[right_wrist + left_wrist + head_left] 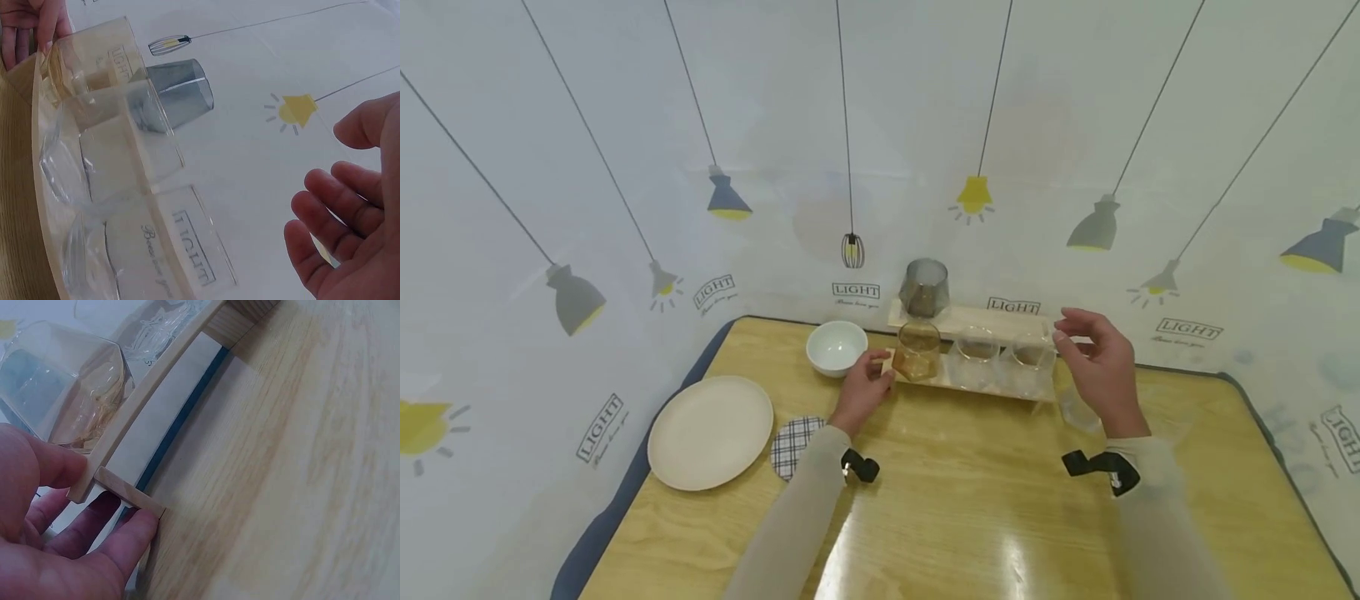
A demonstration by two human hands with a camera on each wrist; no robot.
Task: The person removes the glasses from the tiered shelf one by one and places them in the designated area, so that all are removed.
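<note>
A two-step wooden rack (955,385) stands at the back of the table. My left hand (863,390) grips its left end; in the left wrist view the thumb lies against the shelf plank and the fingers touch the rack's leg (128,490). On the lower step sit an amber glass (917,354) and two clear glasses (976,358), (1030,360). A grey glass (925,287) stands on the upper step at the left. My right hand (1105,371) hovers beside the rack's right end, fingers loosely bent and holding nothing in the right wrist view.
Another clear glass (1078,410) is on the table under my right hand, partly hidden. Left of the rack are a white bowl (837,348), a cream plate (710,433) and a checked round mat (790,446), partly covered by my left sleeve. A printed backdrop (910,125) rises behind the table.
</note>
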